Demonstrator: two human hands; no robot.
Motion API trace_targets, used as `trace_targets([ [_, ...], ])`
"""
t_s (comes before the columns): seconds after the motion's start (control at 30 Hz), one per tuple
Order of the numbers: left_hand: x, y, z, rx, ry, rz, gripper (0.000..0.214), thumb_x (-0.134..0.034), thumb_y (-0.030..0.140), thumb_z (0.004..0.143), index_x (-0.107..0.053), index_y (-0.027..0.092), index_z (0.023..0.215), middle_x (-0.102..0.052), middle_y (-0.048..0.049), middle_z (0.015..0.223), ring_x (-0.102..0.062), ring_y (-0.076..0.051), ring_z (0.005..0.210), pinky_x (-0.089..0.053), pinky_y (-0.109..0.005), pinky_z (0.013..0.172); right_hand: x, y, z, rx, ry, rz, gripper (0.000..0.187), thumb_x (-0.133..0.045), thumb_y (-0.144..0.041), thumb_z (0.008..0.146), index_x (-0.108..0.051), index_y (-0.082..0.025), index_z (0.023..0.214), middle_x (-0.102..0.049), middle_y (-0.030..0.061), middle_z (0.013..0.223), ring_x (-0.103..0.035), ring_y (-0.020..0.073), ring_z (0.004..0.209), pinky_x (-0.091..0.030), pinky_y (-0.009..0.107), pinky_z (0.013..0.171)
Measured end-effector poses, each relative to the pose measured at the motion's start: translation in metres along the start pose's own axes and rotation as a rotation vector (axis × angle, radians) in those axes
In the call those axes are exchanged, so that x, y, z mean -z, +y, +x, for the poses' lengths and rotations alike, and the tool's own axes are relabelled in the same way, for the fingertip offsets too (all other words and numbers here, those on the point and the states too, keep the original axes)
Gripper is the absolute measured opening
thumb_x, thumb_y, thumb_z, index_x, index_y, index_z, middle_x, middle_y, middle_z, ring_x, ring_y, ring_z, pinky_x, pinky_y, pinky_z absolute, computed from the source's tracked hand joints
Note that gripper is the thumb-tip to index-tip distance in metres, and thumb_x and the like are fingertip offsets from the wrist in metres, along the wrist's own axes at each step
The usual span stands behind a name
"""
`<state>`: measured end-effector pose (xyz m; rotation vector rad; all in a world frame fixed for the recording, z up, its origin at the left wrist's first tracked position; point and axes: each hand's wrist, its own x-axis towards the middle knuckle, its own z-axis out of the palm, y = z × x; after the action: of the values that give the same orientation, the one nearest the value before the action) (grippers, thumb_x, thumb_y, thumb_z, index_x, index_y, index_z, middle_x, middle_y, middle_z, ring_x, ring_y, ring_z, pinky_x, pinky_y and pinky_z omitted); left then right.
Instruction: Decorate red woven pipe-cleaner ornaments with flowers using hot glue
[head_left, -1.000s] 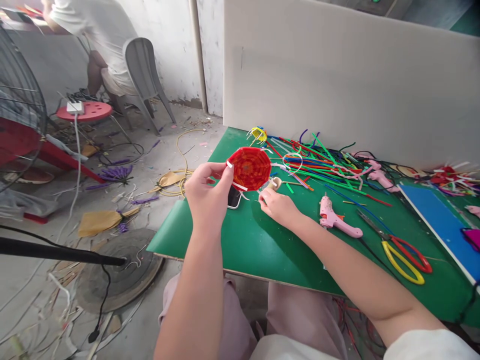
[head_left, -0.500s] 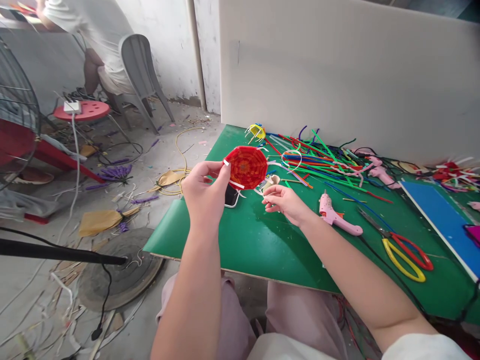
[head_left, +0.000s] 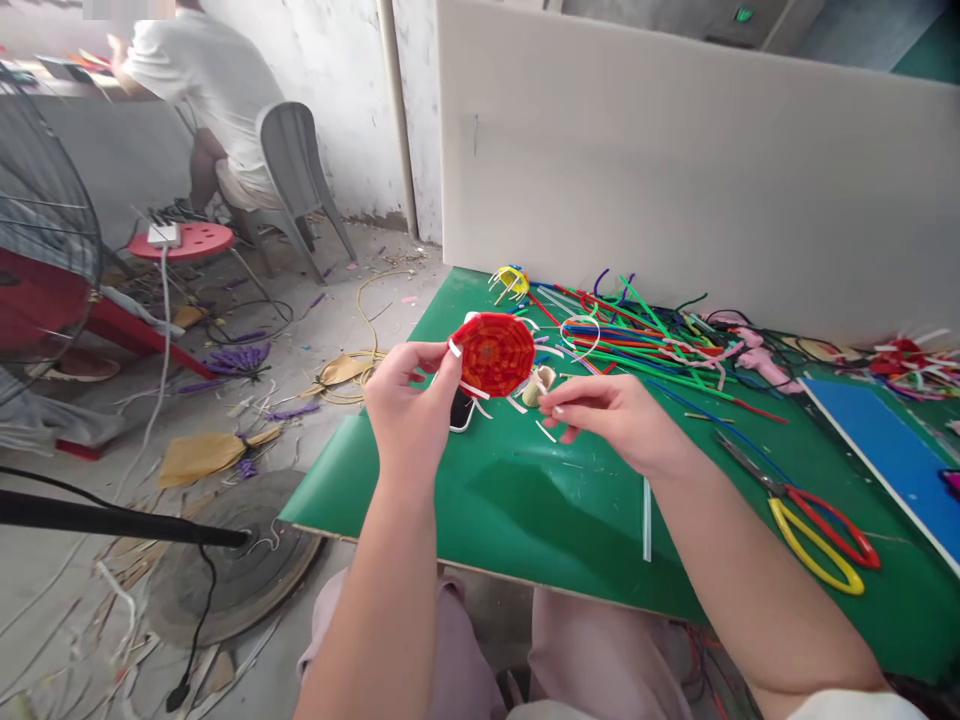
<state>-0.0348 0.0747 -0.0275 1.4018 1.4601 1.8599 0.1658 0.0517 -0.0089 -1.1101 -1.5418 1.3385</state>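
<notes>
My left hand [head_left: 420, 400] pinches the left edge of a red octagonal disc [head_left: 495, 355], built up in rings, with short white strips sticking out around its rim. The disc is held up above the green table. To its right, my right hand [head_left: 600, 415] has thumb and fingertips pressed together; whatever is between them is too small to make out. Just beyond those fingertips stands a small beige roll [head_left: 538, 385]. A thin white strip [head_left: 546, 432] shows below the fingers. Partly hidden behind my left hand and the disc is a phone [head_left: 460, 412].
Coloured pipe cleaners [head_left: 637, 335] are heaped along the back of the green table [head_left: 480, 540]. Shears [head_left: 795, 515] with red and yellow handles, a clear stick [head_left: 646, 525] and a blue board [head_left: 885, 440] lie rightward. A person [head_left: 217, 90] sits at the far left.
My right hand has drawn back a little to the right from the disc, and its forearm now covers the pink glue gun. My left hand keeps its hold on the disc. The view has tilted up slightly.
</notes>
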Motion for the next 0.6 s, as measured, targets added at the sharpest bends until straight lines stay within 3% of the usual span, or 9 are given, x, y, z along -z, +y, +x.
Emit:
trace_targets([
  [0.1, 0.001, 0.010, -0.003, -0.100, -0.007, 0.061, 0.005, -0.061, 0.021, 0.073, -0.064, 0.020, 0.070, -0.058, 0.0030, 0.063, -0.052, -0.008, 0.062, -0.040, -0.023, 0.060, 0.011, -0.032, -0.018, 0.203, 0.096, -0.128, 0.010, -0.068, -0.021, 0.073, -0.072, -0.025, 0.081, -0.067, 0.0021, 0.079, -0.064, 0.0135, 0.070, -0.053, 0.021, 0.050],
  [0.23, -0.001, 0.022, -0.011, -0.296, 0.043, 0.129, 0.004, -0.064, 0.017, 0.072, -0.063, 0.019, 0.068, -0.059, 0.0020, 0.067, -0.053, -0.009, 0.065, -0.043, -0.023, 0.062, 0.029, -0.054, -0.040, 0.451, 0.271, -0.180, 0.016, -0.065, -0.015, 0.075, -0.071, -0.029, 0.079, -0.063, 0.0018, 0.100, -0.063, 0.0169, 0.086, -0.054, 0.023, 0.052],
  [0.4, -0.006, 0.028, -0.021, -0.516, 0.066, 0.157, 0.012, -0.068, 0.011, 0.066, -0.063, 0.019, 0.074, -0.059, 0.0017, 0.072, -0.054, -0.009, 0.067, -0.044, -0.024, 0.063, 0.038, -0.058, -0.047, 0.459, 0.371, -0.112, 0.023, -0.066, -0.014, 0.075, -0.066, -0.028, 0.093, -0.066, -0.0012, 0.072, -0.060, 0.0108, 0.061, -0.047, 0.019, 0.042],
  [0.47, -0.009, 0.031, -0.024, -0.581, 0.059, 0.177, 0.015, -0.069, 0.008, 0.065, -0.063, 0.018, 0.074, -0.059, 0.0017, 0.071, -0.053, -0.009, 0.067, -0.043, -0.024, 0.062, 0.038, -0.059, -0.047, 0.451, 0.372, 0.000, 0.027, -0.069, -0.012, 0.071, -0.061, -0.028, 0.091, -0.066, -0.0029, 0.069, -0.061, 0.0117, 0.061, -0.044, 0.017, 0.038],
  [0.6, -0.013, 0.036, -0.029, -0.700, 0.056, 0.227, 0.019, -0.068, 0.004, 0.063, -0.062, 0.018, 0.074, -0.058, 0.0017, 0.068, -0.050, -0.009, 0.065, -0.042, -0.025, 0.061, 0.037, -0.058, -0.048, 0.512, 0.273, 0.045, 0.012, -0.065, -0.011, 0.075, -0.061, -0.023, 0.075, -0.065, -0.0004, 0.076, -0.064, 0.0142, 0.071, -0.048, 0.020, 0.042],
])
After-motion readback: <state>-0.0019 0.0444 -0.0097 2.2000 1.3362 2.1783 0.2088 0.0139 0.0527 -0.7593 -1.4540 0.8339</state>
